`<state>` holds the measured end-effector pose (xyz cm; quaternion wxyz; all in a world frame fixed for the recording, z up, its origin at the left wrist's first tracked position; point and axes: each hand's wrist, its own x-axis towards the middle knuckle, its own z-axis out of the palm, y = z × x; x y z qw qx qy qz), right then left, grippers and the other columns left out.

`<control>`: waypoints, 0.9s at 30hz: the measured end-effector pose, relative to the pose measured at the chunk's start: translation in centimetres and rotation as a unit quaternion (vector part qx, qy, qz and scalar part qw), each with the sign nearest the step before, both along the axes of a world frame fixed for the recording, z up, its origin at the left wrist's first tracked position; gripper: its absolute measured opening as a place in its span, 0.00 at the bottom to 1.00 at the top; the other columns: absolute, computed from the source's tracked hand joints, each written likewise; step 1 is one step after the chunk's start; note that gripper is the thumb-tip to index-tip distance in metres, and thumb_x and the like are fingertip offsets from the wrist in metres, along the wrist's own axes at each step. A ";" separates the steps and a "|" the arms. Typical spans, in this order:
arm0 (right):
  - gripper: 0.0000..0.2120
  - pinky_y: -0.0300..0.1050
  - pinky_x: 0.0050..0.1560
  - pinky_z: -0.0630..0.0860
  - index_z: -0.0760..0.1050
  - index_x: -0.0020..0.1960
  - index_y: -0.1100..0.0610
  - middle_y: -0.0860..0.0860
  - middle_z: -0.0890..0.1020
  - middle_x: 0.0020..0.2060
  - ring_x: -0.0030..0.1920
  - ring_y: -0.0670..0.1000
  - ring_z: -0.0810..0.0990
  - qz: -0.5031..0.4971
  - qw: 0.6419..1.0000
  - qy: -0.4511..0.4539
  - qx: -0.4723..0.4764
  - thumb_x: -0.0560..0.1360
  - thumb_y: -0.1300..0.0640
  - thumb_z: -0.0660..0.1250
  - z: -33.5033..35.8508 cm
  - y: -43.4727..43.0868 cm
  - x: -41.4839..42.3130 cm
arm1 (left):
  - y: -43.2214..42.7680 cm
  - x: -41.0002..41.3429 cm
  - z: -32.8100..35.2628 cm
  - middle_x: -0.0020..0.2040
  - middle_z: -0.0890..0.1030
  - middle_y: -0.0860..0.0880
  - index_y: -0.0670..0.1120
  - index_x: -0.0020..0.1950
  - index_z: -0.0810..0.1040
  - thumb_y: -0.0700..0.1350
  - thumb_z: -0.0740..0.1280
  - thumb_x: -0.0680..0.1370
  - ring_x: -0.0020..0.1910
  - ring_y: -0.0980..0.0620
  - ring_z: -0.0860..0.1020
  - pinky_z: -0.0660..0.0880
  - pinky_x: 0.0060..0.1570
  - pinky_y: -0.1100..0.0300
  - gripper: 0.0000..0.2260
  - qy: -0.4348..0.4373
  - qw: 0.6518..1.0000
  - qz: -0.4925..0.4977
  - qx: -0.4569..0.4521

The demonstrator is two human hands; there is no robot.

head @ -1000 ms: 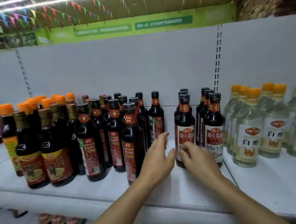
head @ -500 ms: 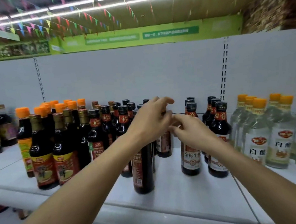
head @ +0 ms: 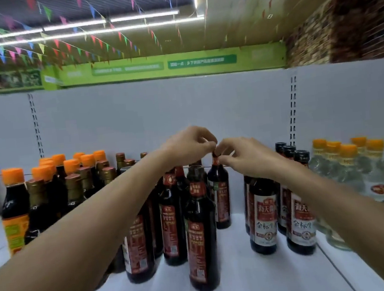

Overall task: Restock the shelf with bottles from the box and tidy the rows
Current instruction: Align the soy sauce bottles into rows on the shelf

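Both hands meet over one dark rear bottle [head: 220, 189] that stands upright towards the back of the white shelf [head: 253, 283], in the gap between two groups of dark bottles. The left hand [head: 186, 147] comes in from above with its fingers curled, the fingertips gathered on the bottle's cap. The right hand [head: 243, 157] pinches the neck just under the cap, thumb and forefinger at the red neck band.

To the left of that bottle stand the red-labelled bottles [head: 172, 230], all filled with a near-black liquid and crowded together. One front bottle [head: 201, 235] of the same kind stands out nearer the shelf edge than the rest. To the right, apart from them across a strip of bare shelf, the white-labelled bottles [head: 263, 216] stand in short rows with black caps – dark liquid in these too.

Further right are clear bottles [head: 345, 172] with orange caps, holding a colourless liquid. On the far left are orange-capped dark bottles [head: 14, 204], and between them and the red-labelled group stand gold-capped bottles [head: 73, 191], partly hidden behind the left forearm. Every bottle in view stands upright and capped.

Behind the rows rises a pale back panel [head: 136, 118] – above it, strings of coloured bunting [head: 57, 43] hang under the ceiling.
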<state>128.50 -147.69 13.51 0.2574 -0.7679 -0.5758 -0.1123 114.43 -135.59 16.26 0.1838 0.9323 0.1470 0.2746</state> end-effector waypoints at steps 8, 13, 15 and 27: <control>0.12 0.50 0.59 0.78 0.77 0.63 0.46 0.46 0.83 0.56 0.56 0.49 0.80 -0.061 0.997 -0.024 -0.040 0.81 0.48 0.64 1.4 1.6 0.9 | 3.4 2.3 0.0 0.60 0.83 0.46 0.47 0.63 0.81 0.48 0.65 0.82 0.57 0.48 0.80 0.76 0.61 0.52 0.12 0.054 0.998 -0.016 0.018; 0.12 0.49 0.60 0.76 0.77 0.63 0.47 0.47 0.83 0.57 0.58 0.50 0.79 -0.078 0.995 -0.047 -0.049 0.81 0.48 0.64 2.3 3.0 1.6 | 4.1 3.4 0.4 0.57 0.83 0.48 0.46 0.63 0.82 0.46 0.64 0.82 0.53 0.50 0.80 0.74 0.53 0.57 0.12 0.065 0.997 -0.004 0.048; 0.14 0.46 0.57 0.74 0.77 0.65 0.49 0.47 0.82 0.59 0.59 0.50 0.79 -0.081 0.993 -0.064 -0.056 0.81 0.49 0.63 2.8 3.7 2.0 | 4.6 4.0 0.9 0.57 0.83 0.49 0.47 0.62 0.83 0.45 0.64 0.82 0.55 0.49 0.80 0.76 0.55 0.56 0.12 0.073 0.996 0.014 0.057; 0.18 0.52 0.60 0.78 0.79 0.65 0.57 0.53 0.83 0.58 0.59 0.57 0.80 -0.097 0.960 -0.168 -0.201 0.82 0.46 0.63 4.5 9.0 6.6 | 7.5 10.3 2.5 0.50 0.80 0.48 0.45 0.56 0.83 0.43 0.68 0.79 0.50 0.46 0.77 0.74 0.52 0.55 0.07 0.191 0.971 0.070 0.124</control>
